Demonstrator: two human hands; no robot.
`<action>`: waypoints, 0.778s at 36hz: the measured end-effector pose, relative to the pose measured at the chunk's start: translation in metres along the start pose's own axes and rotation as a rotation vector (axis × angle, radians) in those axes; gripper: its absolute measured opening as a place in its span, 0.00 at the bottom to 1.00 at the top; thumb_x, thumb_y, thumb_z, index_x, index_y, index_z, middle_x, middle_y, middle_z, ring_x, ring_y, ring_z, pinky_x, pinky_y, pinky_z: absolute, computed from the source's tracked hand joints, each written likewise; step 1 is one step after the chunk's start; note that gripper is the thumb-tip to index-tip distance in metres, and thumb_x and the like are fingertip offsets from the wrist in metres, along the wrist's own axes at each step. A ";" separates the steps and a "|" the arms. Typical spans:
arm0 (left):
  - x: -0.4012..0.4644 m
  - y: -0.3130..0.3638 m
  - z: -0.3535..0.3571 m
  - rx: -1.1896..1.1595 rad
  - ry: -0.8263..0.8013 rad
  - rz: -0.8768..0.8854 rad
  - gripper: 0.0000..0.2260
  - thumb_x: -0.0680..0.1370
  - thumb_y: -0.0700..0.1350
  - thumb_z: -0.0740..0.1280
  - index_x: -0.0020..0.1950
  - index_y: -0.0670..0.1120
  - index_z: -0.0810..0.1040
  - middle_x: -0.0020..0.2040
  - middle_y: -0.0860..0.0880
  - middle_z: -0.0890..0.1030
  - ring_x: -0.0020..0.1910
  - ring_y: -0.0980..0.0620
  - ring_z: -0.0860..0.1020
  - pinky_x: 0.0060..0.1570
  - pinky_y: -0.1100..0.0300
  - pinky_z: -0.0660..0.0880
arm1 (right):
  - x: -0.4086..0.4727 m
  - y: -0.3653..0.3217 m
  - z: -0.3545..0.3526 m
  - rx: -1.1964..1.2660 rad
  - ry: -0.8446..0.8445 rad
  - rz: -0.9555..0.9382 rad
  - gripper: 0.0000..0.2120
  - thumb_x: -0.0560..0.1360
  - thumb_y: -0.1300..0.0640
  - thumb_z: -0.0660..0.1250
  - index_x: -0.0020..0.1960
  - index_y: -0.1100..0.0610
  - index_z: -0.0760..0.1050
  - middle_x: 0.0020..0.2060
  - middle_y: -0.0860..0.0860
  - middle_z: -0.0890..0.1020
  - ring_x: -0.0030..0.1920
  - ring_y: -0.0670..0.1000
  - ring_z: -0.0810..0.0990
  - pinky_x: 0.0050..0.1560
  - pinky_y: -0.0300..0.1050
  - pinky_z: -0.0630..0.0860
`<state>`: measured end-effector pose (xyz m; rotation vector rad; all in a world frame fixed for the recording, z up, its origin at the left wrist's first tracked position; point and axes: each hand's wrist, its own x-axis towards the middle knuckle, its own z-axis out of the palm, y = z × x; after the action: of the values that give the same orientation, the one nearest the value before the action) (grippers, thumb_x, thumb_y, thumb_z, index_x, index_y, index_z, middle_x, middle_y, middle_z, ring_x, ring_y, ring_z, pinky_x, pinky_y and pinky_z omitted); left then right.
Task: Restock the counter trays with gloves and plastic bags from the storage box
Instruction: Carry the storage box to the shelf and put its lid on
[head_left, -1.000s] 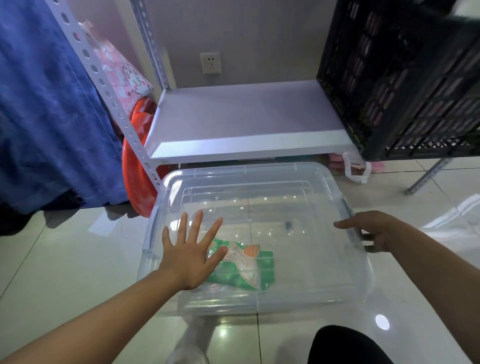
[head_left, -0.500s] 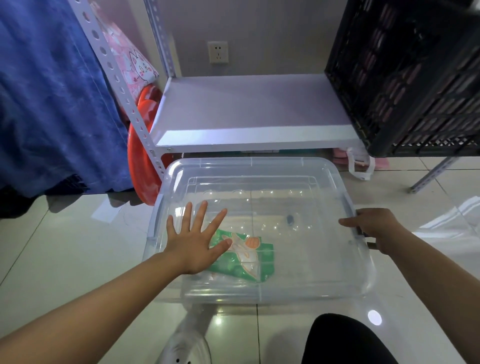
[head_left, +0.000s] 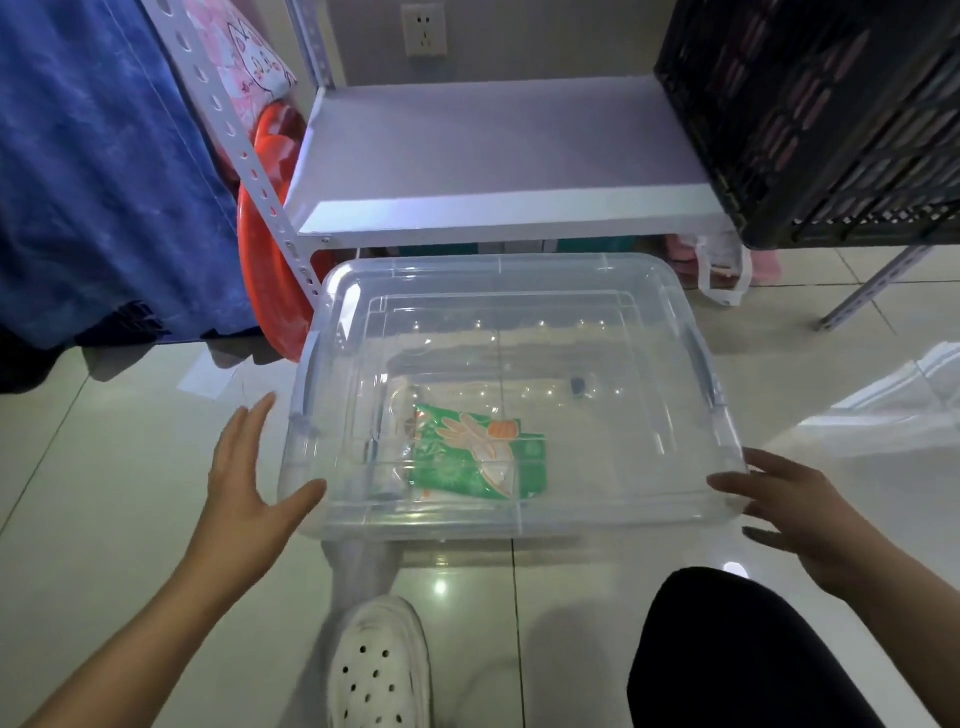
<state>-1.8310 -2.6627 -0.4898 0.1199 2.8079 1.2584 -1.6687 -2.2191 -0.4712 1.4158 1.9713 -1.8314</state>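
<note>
A clear plastic storage box (head_left: 675, 509) with its clear lid on sits on the tiled floor in front of a low shelf. Through the lid shows a green glove packet (head_left: 478, 460) lying near the box's front middle. My left hand (head_left: 249, 483) is spread at the box's front left corner, thumb touching the lid's edge and fingers straight. At the front right corner my right hand (head_left: 795, 504) is also spread, fingertips at the lid's rim. Neither hand holds anything.
A white metal shelf (head_left: 498, 156) stands behind the box, with a black crate (head_left: 821, 114) on its right end. A red basin (head_left: 265, 234) leans at the left beside blue cloth (head_left: 93, 171). A clear plastic bag (head_left: 893, 400) lies right. My white shoe (head_left: 379, 665) is below the box.
My left hand has slid off the top of the lid to the box's front left corner. My right hand has moved from the right side handle to the front right corner.
</note>
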 end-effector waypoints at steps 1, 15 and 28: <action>-0.007 -0.007 0.004 -0.125 -0.006 -0.127 0.42 0.73 0.44 0.76 0.75 0.70 0.54 0.80 0.56 0.56 0.77 0.51 0.58 0.70 0.48 0.61 | 0.002 0.000 0.000 0.033 -0.016 0.020 0.13 0.70 0.63 0.73 0.52 0.50 0.81 0.45 0.52 0.84 0.46 0.56 0.80 0.56 0.57 0.75; -0.018 0.011 0.014 -1.111 -0.164 -0.722 0.25 0.67 0.35 0.66 0.61 0.54 0.78 0.59 0.46 0.75 0.54 0.44 0.74 0.35 0.58 0.80 | -0.004 -0.014 0.017 0.417 -0.100 0.154 0.16 0.69 0.71 0.60 0.47 0.55 0.78 0.45 0.55 0.76 0.40 0.58 0.73 0.29 0.51 0.82; -0.022 0.097 -0.070 -1.150 -0.180 -0.531 0.26 0.69 0.38 0.66 0.65 0.56 0.79 0.66 0.45 0.78 0.62 0.44 0.78 0.42 0.51 0.83 | -0.071 -0.091 -0.036 0.481 -0.165 -0.134 0.17 0.67 0.71 0.66 0.50 0.56 0.84 0.48 0.56 0.85 0.46 0.60 0.82 0.37 0.53 0.83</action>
<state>-1.8112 -2.6519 -0.3703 -0.4878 1.4324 2.2244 -1.6710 -2.2142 -0.3506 1.1973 1.6508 -2.5167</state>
